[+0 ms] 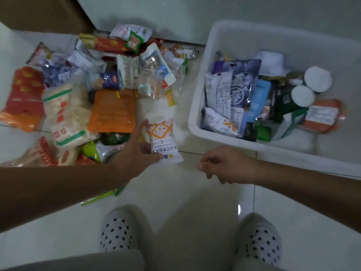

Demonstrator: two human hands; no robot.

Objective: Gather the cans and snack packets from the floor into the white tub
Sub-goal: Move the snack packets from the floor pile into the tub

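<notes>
Left hand (139, 151): white-orange snack packet (165, 140) pinched by its edge.
Right hand (224, 165): loosely curled, empty.
Risk: packet may be dropped short of white tub (197, 98).

**Around the Clutter: Tiles, Wall and Slippers**

Glossy pale floor tiles (195, 192) are filling most of the frame, with thin dark grout lines (254, 190) crossing just right of centre. A small bright glare (239, 209) is shining on the tile at lower right. A brown wooden panel (39, 12) is standing in the upper left corner, meeting a pale grey-green wall (175, 12) that is running along the top. A white fabric slipper with black dots (117, 231) is resting flat at lower centre, and a matching second slipper (261, 237) is resting at lower right. Grey cloth trouser legs (88, 261) are showing along the bottom edge.
</notes>
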